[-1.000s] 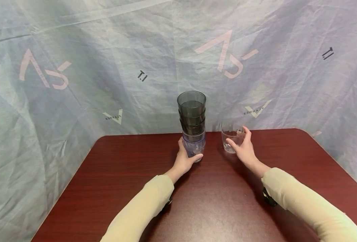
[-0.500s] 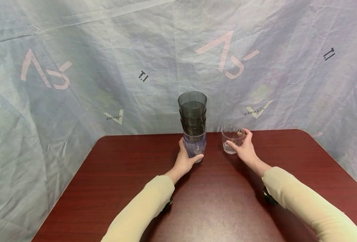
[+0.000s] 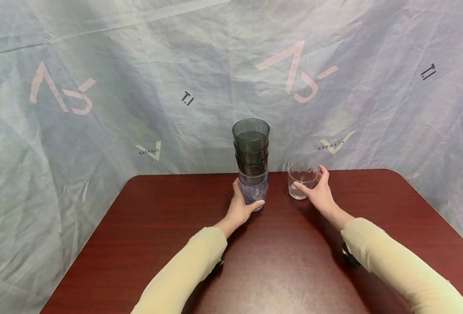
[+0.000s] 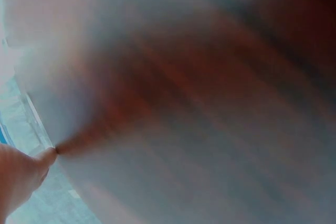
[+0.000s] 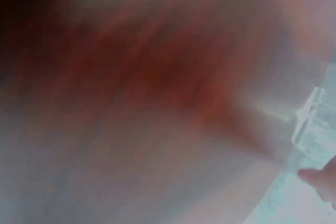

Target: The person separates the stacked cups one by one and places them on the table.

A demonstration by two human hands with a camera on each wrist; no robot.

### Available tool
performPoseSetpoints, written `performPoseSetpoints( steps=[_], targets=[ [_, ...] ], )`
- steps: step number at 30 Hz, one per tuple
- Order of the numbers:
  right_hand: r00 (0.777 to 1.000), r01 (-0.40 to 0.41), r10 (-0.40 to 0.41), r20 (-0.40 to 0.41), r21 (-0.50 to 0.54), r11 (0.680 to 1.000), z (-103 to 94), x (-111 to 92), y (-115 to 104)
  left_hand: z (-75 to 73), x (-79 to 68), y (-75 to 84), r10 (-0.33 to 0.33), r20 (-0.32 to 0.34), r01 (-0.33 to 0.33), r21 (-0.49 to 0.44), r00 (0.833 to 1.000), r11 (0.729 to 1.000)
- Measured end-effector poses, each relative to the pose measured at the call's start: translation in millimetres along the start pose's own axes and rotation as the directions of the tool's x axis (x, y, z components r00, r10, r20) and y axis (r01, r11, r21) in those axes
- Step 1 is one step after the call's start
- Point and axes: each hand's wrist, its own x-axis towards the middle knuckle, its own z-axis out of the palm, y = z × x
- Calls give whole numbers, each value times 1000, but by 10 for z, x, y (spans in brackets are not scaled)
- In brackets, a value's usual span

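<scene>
In the head view, a tall stack of nested plastic cups (image 3: 252, 150) stands upright near the table's far edge. Several smoky grey cups form its upper part, and bluish-purple see-through ones its bottom. My left hand (image 3: 239, 209) grips the stack low down, thumb across the near side and fingers round the left. To the right, a clear cup (image 3: 300, 189) stands upright on the table. Around it spreads my right hand (image 3: 320, 196), thumb in front and index finger lifted off the rim. Each wrist view is blurred, showing a thumb (image 4: 26, 177) at left and another thumb (image 5: 317, 179) at right.
A dark red wooden table (image 3: 156, 248) with rounded far corners lies under both hands. Close behind it hangs a grey printed cloth (image 3: 137, 87). Between the stack and the clear cup is a narrow gap.
The right index finger has moved off the clear cup's rim, and that hand looks looser. The left hand and the stack keep their place; the whole view shifts slightly.
</scene>
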Motion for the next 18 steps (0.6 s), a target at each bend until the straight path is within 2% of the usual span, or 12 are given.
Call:
performPoseSetpoints(
  steps=[4,9,14,18],
  targets=[
    [998,47,-45,-50,40,998,-71,60,-161,-4,0,-13,2,3,-2,5,1000,1000],
    [989,137,-124,-81,187,973,-204,174,-544,-10,1,-14,4,5,-4,-1,1000,1000],
    [977,214,-205,-63,313,925,-284,226,-986,-3,0,-11,-4,5,4,6,1000,1000],
    [942,324,-331,-48,382,866,-258,236,-1270,1,-2,-9,-2,1,2,0,1000,1000]
  ],
)
